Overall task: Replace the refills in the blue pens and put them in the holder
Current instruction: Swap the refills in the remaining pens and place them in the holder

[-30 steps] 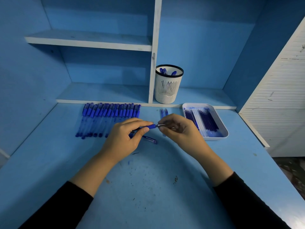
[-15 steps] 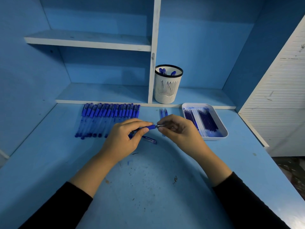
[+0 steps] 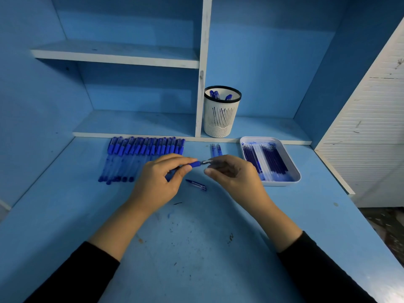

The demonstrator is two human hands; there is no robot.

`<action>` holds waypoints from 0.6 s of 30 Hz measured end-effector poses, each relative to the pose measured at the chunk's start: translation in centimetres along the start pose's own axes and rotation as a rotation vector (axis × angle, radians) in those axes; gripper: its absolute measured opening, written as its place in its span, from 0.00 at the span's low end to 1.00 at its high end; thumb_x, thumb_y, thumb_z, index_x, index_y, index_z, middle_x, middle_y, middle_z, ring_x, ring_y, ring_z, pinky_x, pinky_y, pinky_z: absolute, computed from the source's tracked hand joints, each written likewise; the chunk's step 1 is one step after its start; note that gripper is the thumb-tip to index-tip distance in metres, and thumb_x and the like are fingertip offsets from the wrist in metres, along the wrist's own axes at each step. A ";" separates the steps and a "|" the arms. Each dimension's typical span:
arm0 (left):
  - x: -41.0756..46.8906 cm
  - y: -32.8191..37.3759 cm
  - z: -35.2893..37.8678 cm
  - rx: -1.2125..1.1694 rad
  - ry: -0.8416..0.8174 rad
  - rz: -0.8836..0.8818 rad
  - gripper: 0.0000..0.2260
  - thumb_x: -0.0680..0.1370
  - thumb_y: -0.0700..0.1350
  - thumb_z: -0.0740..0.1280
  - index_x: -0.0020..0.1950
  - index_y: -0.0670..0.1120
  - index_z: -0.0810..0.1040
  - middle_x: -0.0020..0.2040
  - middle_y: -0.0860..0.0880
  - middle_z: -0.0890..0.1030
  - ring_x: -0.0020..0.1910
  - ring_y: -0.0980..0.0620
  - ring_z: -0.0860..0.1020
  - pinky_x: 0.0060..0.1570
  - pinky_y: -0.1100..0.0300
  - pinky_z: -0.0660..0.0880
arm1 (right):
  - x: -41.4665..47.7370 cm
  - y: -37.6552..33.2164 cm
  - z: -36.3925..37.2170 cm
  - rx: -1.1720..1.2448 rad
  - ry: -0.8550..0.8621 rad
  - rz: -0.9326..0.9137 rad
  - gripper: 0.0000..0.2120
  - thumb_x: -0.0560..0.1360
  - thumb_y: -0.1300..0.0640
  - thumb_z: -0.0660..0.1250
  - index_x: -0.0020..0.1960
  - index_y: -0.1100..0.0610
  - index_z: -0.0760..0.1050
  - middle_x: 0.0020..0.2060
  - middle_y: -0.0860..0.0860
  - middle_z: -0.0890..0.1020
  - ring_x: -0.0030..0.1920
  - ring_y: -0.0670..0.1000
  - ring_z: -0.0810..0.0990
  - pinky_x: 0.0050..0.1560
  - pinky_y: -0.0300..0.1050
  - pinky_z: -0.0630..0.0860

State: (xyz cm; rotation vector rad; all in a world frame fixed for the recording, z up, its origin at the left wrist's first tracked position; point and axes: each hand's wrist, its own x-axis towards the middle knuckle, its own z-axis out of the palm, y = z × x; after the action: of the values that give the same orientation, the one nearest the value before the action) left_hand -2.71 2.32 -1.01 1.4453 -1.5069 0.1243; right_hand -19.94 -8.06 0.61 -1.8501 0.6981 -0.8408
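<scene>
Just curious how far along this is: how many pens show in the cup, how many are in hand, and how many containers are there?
Pens showing in the holder: 3
Pen gripped by left hand and right hand: 1
Containers, the holder and the tray: 2
Total: 6

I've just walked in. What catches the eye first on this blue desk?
Dead centre, the left hand grips a blue pen while the right hand pinches its tip. Behind on the left lies a long row of pens; a white holder stands on the back ledge, and a white tray of refills sits at right.
</scene>
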 end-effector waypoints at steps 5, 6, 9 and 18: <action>0.1 -0.8 -0.6 0.014 0.028 -0.093 0.08 0.77 0.38 0.70 0.56 0.43 0.84 0.50 0.52 0.84 0.51 0.60 0.81 0.55 0.66 0.75 | -0.4 0.6 0.1 -0.298 -0.106 -0.077 0.10 0.70 0.59 0.75 0.51 0.56 0.81 0.44 0.48 0.84 0.44 0.44 0.81 0.52 0.35 0.76; 0.1 -0.8 -0.6 0.014 0.027 -0.107 0.08 0.77 0.37 0.70 0.56 0.43 0.84 0.50 0.52 0.84 0.51 0.60 0.81 0.55 0.67 0.75 | -0.6 0.6 0.2 -0.350 -0.135 -0.110 0.10 0.71 0.58 0.75 0.52 0.56 0.81 0.45 0.49 0.83 0.45 0.45 0.80 0.52 0.34 0.75; 0.1 -0.8 -0.5 0.017 0.027 -0.126 0.09 0.76 0.37 0.71 0.55 0.44 0.84 0.50 0.53 0.84 0.50 0.62 0.80 0.54 0.69 0.74 | -0.7 0.9 0.7 -0.450 -0.199 -0.242 0.08 0.71 0.60 0.73 0.51 0.57 0.82 0.44 0.50 0.83 0.45 0.49 0.79 0.50 0.38 0.74; 0.0 -0.8 -0.5 0.011 0.002 -0.152 0.09 0.76 0.37 0.71 0.55 0.46 0.84 0.49 0.55 0.83 0.50 0.62 0.80 0.53 0.71 0.73 | -0.2 0.4 -0.1 -0.215 0.014 -0.085 0.06 0.74 0.64 0.68 0.47 0.57 0.82 0.37 0.41 0.81 0.37 0.41 0.78 0.42 0.30 0.72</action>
State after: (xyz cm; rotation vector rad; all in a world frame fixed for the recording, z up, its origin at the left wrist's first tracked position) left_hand -1.79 2.40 -1.16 1.5624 -1.3909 0.0411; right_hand -20.18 -8.12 0.20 -2.0802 0.7479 -0.8613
